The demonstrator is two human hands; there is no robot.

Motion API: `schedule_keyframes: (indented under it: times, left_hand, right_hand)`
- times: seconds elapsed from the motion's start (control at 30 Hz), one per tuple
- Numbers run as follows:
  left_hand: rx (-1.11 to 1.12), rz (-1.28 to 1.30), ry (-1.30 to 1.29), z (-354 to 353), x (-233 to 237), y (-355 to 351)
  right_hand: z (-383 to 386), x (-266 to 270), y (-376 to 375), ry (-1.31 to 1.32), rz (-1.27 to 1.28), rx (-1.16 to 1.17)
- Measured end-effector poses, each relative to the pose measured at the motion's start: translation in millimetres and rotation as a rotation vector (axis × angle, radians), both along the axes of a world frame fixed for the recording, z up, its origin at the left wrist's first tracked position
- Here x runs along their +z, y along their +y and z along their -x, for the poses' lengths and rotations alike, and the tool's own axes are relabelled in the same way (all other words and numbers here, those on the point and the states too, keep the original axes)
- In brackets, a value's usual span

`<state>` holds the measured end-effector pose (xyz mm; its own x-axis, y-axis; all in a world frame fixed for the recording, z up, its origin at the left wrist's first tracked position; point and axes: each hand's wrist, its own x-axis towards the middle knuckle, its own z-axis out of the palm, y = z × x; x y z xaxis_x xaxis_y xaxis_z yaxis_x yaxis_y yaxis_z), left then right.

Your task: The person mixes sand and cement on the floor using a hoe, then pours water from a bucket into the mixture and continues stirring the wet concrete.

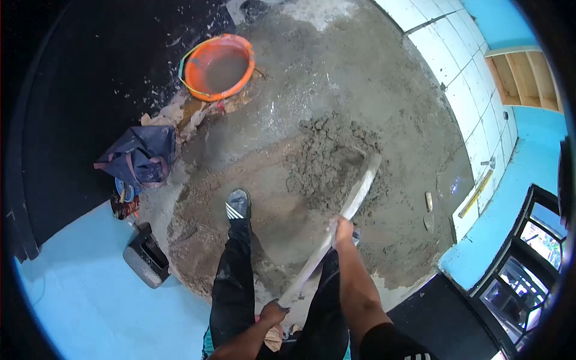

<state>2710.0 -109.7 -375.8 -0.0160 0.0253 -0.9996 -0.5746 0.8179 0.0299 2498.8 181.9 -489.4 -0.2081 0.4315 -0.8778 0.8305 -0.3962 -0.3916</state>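
Observation:
Both my hands grip the pale wooden handle of a hoe (pixel 316 258), which runs slantwise from near my waist up to the right. My left hand (pixel 273 313) is closed around its lower end. Further up the shaft, my right hand (pixel 344 231) wraps around it. The hoe's head is at a heap of wet grey mortar (pixel 324 165), and its blade is mostly hidden by the mix. My shoe (pixel 238 204) stands on the floor left of the heap; the other foot is partly hidden behind my right hand.
An orange bucket (pixel 249 66) with grey contents stands at upper left. Below it are a dark bag (pixel 141 153) and a black container (pixel 146 255). A trowel (pixel 429 213) lies on the right. White tiles (pixel 462 78), a yellow level-like bar (pixel 476 194) and a wooden shelf (pixel 525 78) are beyond.

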Motion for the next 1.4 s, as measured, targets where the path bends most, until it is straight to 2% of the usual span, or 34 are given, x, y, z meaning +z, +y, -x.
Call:
schedule_keyframes:
  times: [0.07, 0.17, 0.23, 0.33, 0.43, 0.5, 0.57, 0.63, 0.7, 0.8, 0.9, 0.93, 0.97, 1.0, 1.07, 1.1, 1.2, 1.23, 1.27, 1.3, 1.33, 1.4]
  left_hand:
    - [-0.091, 0.002, -0.079, 10.4, 5.0, -1.7]
    - [-0.206, -0.040, -0.106, -14.7, 4.7, 7.2]
    - [-0.220, -0.019, -0.141, -28.6, 19.1, 8.7]
    - [-0.283, -0.174, -0.161, -31.2, 5.4, -2.3]
    - [-0.270, -0.058, -0.139, -25.3, -7.8, -10.4]
    - [-0.256, -0.017, -0.085, -21.4, -12.4, -6.2]
    - [-0.290, 0.044, -0.052, -4.0, -4.8, -9.0]
    - [-0.259, 0.027, -0.030, -30.1, 3.5, -7.8]
    - [-0.225, 0.049, -0.022, -39.5, -4.4, -10.6]
    - [-0.163, 0.094, -0.116, -50.8, 4.3, -17.2]
    - [-0.234, -0.002, -0.061, -55.0, -3.2, -25.7]
    - [-0.201, 0.040, -0.122, -58.9, -3.2, -27.3]
    - [-0.170, 0.076, -0.175, -48.0, -3.0, -22.8]
    - [-0.141, 0.110, -0.215, -37.9, -6.8, -20.6]
    - [-0.203, 0.055, -0.155, -39.4, -23.2, -34.1]
    - [-0.223, 0.026, -0.147, -53.9, -16.8, -37.5]
    - [-0.188, 0.163, -0.181, -65.6, 4.0, -22.0]
    - [-0.204, 0.114, -0.162, -68.9, 4.4, -25.4]
    - [-0.217, 0.064, -0.153, -75.3, 6.5, -31.3]
    - [-0.225, 0.013, -0.133, -76.8, 3.2, -31.4]
    - [-0.194, -0.046, -0.132, -58.7, 10.1, -28.9]
    - [-0.173, -0.004, -0.101, -77.3, -6.8, -41.4]
  right_hand:
    - [2.7, 9.7, -9.0, 0.049, 0.129, -0.175]
    - [-5.2, 74.9, -14.4, 0.107, -0.023, -0.209]
    - [-45.8, 112.6, -17.0, 0.213, -0.039, -0.207]
    - [-56.2, 157.9, -29.0, 0.399, -0.284, -0.234]
    - [-88.1, 55.1, -17.7, 0.111, -0.376, -0.367]
    - [-36.0, 23.0, 4.6, -0.144, -0.077, -0.196]
    - [-40.7, 9.9, -5.1, -0.042, -0.050, -0.275]
    - [-50.7, 20.5, -6.3, 0.029, -0.069, -0.287]
    - [-57.8, 56.3, -23.0, 0.090, -0.119, -0.290]
    - [-68.1, 123.8, -57.1, 0.138, -0.381, -0.310]
    - [-57.8, 129.9, -66.9, 0.320, -0.188, -0.193]
    - [-53.4, 99.8, -74.8, 0.100, -0.292, -0.183]
    - [-68.4, 33.3, -70.4, 0.033, -0.211, -0.157]
    - [-35.4, 23.0, -64.1, -0.100, -0.127, 0.048]
    - [-26.8, -3.2, -75.7, -0.034, -0.045, -0.007]
    - [-43.4, -8.7, -75.7, -0.005, -0.023, 0.008]
    - [-33.7, 64.4, -79.1, 0.063, -0.066, -0.231]
    - [-39.4, 90.2, -79.5, 0.102, -0.062, -0.232]
    - [-50.9, 116.0, -80.2, 0.137, -0.153, -0.128]
    - [-59.3, 130.0, -78.7, 0.183, -0.244, -0.019]
    - [-68.2, 131.8, -75.6, 0.246, -0.198, -0.052]
    - [-78.4, 117.4, -76.9, 0.363, -0.122, -0.114]
